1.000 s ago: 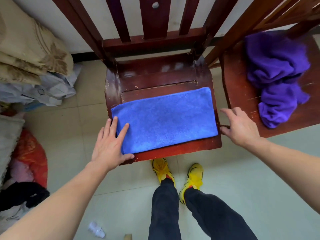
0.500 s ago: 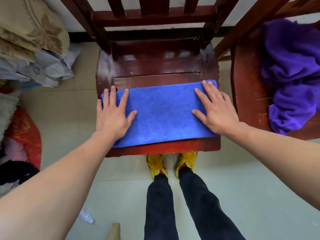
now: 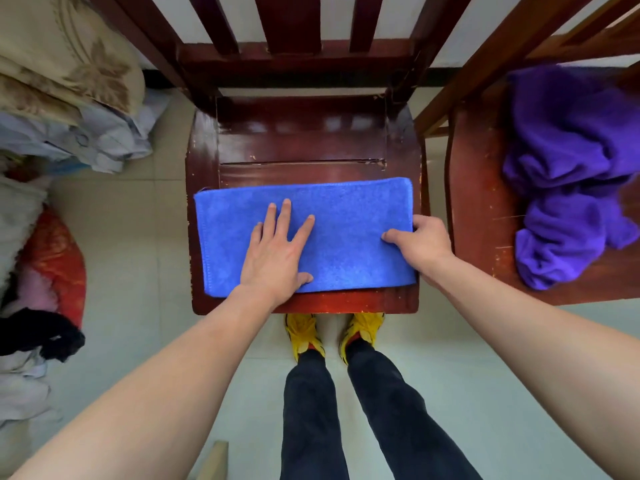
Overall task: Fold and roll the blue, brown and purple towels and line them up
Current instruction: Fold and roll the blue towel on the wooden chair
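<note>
The blue towel (image 3: 349,216) lies folded into a flat rectangle on the front of a dark red wooden chair seat (image 3: 304,140). My left hand (image 3: 277,251) presses flat on the towel's middle, fingers straight and spread. My right hand (image 3: 422,242) grips the towel's right short edge, thumb on top and fingers curled under it. The purple towel (image 3: 568,168) sits crumpled on a second chair seat (image 3: 478,209) to the right. No brown towel is in view.
A pile of bedding and clothes (image 3: 69,98) lies on the floor at the left, with a red cushion (image 3: 59,261) below it. My legs and yellow shoes (image 3: 332,334) stand just in front of the chair. Pale tiled floor surrounds the chairs.
My left hand slid from the towel's left end to its middle. My right hand moved off the top of the towel to its right edge and curled around it.
</note>
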Demonstrator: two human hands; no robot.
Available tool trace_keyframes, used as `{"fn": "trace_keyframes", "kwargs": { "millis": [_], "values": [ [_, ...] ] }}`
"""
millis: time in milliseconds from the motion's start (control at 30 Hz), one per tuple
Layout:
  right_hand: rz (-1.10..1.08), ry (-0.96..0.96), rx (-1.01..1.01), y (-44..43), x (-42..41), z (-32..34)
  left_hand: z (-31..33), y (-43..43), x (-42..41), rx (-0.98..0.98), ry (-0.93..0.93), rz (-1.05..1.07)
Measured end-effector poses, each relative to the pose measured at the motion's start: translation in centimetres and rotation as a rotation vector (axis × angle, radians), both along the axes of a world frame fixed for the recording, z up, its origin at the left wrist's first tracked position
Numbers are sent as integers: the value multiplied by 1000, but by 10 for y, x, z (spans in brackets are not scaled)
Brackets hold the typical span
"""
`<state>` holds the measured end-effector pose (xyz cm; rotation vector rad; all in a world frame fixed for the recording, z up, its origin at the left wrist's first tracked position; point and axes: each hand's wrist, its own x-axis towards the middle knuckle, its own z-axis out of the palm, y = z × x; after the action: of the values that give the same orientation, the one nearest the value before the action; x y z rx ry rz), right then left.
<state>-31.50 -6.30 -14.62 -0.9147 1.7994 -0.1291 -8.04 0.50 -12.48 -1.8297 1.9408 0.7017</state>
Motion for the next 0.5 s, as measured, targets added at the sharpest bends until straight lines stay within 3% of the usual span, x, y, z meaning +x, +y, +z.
{"fn": "trace_keyframes", "kwargs": {
  "millis": [133, 300, 500],
  "values": [
    [42, -100, -87, -8, -13, 20, 9, -3, -1, 22, 9, 27],
    [374, -43, -253, -28, -24, 67, 18, 2, 33, 16, -86, 97],
    [583, -81, -279, -14, 47, 94, 19, 14, 80, 60, -52, 214]
  ]
}}
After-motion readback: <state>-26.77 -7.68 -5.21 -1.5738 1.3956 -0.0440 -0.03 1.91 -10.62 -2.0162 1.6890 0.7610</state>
